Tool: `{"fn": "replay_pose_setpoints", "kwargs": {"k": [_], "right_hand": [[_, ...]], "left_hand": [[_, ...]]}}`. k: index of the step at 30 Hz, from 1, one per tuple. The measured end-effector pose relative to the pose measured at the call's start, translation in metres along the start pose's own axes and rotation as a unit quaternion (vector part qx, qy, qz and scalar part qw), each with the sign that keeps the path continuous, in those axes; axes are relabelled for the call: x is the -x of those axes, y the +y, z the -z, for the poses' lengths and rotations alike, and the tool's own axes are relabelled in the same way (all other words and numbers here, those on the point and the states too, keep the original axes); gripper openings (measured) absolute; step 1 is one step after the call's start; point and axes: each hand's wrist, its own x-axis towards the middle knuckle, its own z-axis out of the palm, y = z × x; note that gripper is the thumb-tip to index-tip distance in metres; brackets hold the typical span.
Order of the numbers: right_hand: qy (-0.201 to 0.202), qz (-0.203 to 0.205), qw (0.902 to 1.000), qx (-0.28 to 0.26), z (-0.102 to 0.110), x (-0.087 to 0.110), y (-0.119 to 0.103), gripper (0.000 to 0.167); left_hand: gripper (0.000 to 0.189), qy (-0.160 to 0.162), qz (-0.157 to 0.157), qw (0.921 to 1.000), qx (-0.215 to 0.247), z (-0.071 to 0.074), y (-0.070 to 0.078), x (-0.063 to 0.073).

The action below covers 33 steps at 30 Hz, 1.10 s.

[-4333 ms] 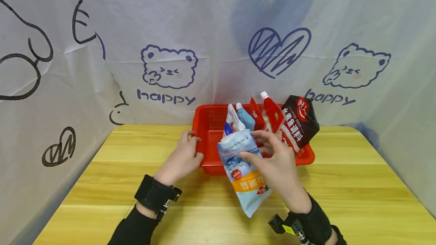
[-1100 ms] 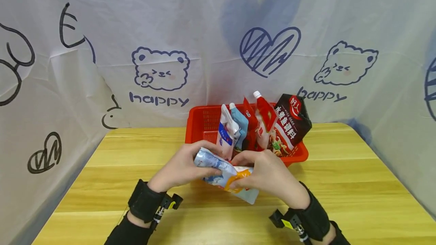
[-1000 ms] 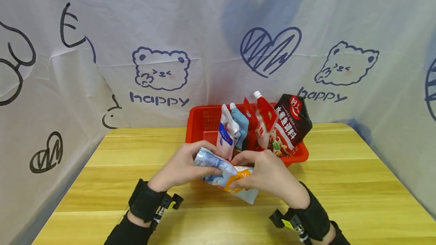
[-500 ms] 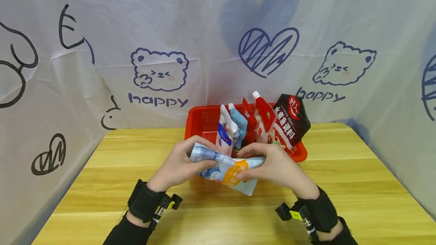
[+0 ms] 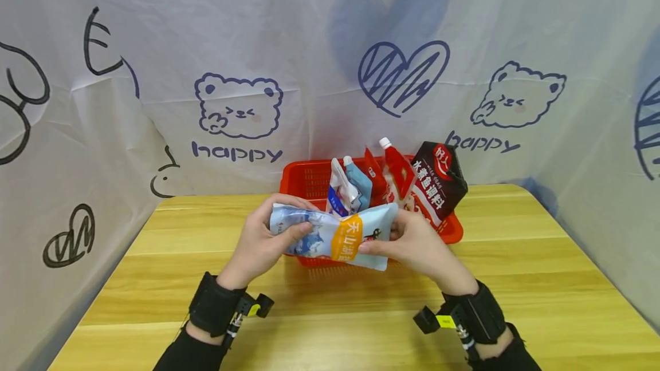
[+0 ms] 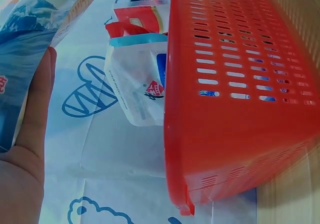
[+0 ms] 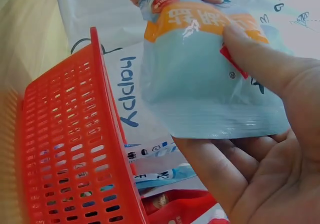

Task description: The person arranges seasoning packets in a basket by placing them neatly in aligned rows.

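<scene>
A light-blue salt bag with an orange band is held lengthwise above the front of the red basket. My left hand grips its left end, thumb on the front face; the fingers behind are mostly hidden. At the other end my right hand pinches the bag, thumb across the front near the orange band. The right wrist view shows the bag's flat sealed edge with fingers beneath it. In the left wrist view the left hand supports the bag beside the basket wall.
Standing in the basket are a white-and-blue pouch, a light-blue capped pouch, a red packet, a red pouch with white cap and a dark seasoning packet leaning right. A wooden table meets a white cloth backdrop.
Earlier the left hand was on the basket's rim while the right held the bag hanging. Both hands now hold it; over the last second it has risen, levelled out and turned its printed face up.
</scene>
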Motion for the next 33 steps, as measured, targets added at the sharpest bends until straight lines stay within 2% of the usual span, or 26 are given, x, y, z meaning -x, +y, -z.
{"fn": "replay_pose_setpoints", "kwargs": {"k": [8, 12, 15, 23, 29, 33], "right_hand": [[0.051, 0.019, 0.9973, 0.05, 0.002, 0.002, -0.002, 0.045], [0.06, 0.024, 0.996, 0.063, 0.007, 0.003, -0.005, 0.043], [0.069, 0.025, 0.9939, 0.082, 0.01, 0.005, -0.007, 0.042], [0.114, 0.028, 0.9872, 0.108, 0.01, 0.01, -0.013, 0.046], [0.15, 0.031, 0.9828, 0.103, 0.007, 0.013, -0.017, 0.048], [0.152, 0.026, 0.9829, 0.101, 0.006, 0.013, -0.016, 0.051]], "left_hand": [[0.032, -0.019, 0.013, 0.9997, -0.001, 0.0, 0.0, -0.001], [0.03, -0.042, 0.017, 0.999, -0.002, 0.002, -0.002, -0.001], [0.03, -0.064, 0.026, 0.9974, -0.021, 0.002, -0.004, -0.002], [0.035, -0.113, 0.091, 0.9861, -0.081, 0.002, -0.001, -0.003], [0.04, -0.183, 0.083, 0.9742, -0.102, -0.002, -0.003, -0.003], [0.037, -0.197, 0.087, 0.9717, -0.097, -0.004, -0.004, -0.003]]}}
